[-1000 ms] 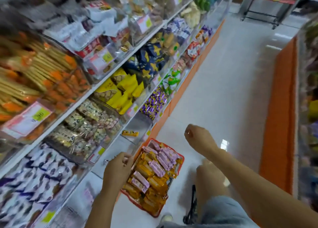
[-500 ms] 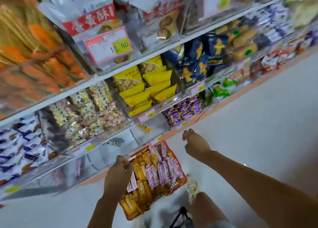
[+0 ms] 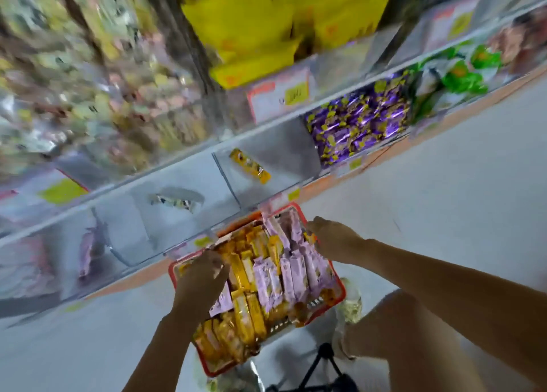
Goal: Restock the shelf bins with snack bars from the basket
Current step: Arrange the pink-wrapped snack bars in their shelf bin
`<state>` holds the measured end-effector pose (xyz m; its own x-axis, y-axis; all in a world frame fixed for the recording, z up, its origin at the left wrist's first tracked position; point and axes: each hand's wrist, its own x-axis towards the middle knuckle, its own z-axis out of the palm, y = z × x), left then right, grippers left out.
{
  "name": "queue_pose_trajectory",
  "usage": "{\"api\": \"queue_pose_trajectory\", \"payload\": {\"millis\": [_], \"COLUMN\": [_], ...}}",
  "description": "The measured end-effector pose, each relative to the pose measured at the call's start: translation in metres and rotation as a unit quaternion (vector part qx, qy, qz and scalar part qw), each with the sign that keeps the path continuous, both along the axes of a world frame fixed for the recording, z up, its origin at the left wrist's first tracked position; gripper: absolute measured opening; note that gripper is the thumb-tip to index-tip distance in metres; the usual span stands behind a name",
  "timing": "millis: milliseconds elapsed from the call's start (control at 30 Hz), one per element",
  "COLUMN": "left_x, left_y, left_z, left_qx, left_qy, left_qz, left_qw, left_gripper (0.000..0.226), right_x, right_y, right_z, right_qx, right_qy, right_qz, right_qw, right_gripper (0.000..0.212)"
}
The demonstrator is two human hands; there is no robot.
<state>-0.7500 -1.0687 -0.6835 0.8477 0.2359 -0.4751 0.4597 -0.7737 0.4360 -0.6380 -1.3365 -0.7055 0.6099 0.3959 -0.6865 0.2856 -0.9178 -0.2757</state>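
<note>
A red basket (image 3: 340, 295) sits on the floor below the shelf, packed with yellow snack bars (image 3: 245, 317) and pink-purple snack bars (image 3: 291, 276). My left hand (image 3: 199, 282) is at the basket's left corner, its fingers curled down onto the yellow bars. At the far right rim my right hand (image 3: 333, 237) touches the pink bars, its fingers hidden. Three clear bins line the bottom shelf. One holds a lone yellow bar (image 3: 250, 166), one a pale bar (image 3: 174, 202), and one a purple bar (image 3: 87, 254).
A bin of purple candies (image 3: 355, 125) and green packets (image 3: 461, 77) lie to the right on the same shelf. Yellow bags (image 3: 257, 30) fill the shelf above. The basket's black handle (image 3: 322, 362) and my knee (image 3: 414, 317) are close below. Pale floor spreads to the right.
The view has dropped closer to the bottom shelf and basket. My right hand came down from mid-air to the basket's far rim. My left hand stayed at the basket's left corner.
</note>
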Motion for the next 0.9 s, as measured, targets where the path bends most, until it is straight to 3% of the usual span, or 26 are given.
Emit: {"api": "queue_pose_trajectory", "payload": {"millis": [167, 233, 333, 467, 633, 733, 900], "left_x": [0.005, 0.009, 0.013, 0.02, 0.014, 0.012, 0.009], "left_y": [-0.014, -0.023, -0.027, -0.024, -0.023, -0.02, -0.014], "left_z": [-0.077, -0.106, -0.149, -0.171, -0.176, -0.18, -0.186], "left_qx": [0.048, 0.03, 0.046, 0.072, 0.066, 0.037, 0.038], "left_qy": [-0.061, -0.051, -0.118, -0.155, -0.225, -0.231, -0.216], "left_qz": [-0.066, -0.09, -0.125, -0.082, -0.042, -0.032, -0.024], "left_qw": [0.995, 0.994, 0.984, 0.982, 0.971, 0.972, 0.975], "left_gripper": [0.018, 0.022, 0.028, 0.013, 0.015, 0.007, 0.012], "right_x": [-0.004, -0.003, 0.003, 0.001, -0.019, -0.044, -0.086], "right_y": [-0.008, -0.008, -0.006, 0.001, 0.027, 0.039, 0.05], "right_z": [-0.066, -0.083, -0.104, -0.122, -0.102, -0.089, -0.091], "right_qx": [0.0, 0.036, 0.097, 0.114, 0.251, 0.202, 0.115], "right_qy": [0.019, 0.006, -0.03, -0.103, -0.158, -0.092, -0.003], "right_qz": [0.083, 0.085, 0.056, 0.072, 0.026, 0.012, 0.005], "right_qw": [0.996, 0.996, 0.993, 0.986, 0.955, 0.975, 0.993], "right_gripper": [0.051, 0.046, 0.034, 0.021, 0.016, 0.024, 0.045]}}
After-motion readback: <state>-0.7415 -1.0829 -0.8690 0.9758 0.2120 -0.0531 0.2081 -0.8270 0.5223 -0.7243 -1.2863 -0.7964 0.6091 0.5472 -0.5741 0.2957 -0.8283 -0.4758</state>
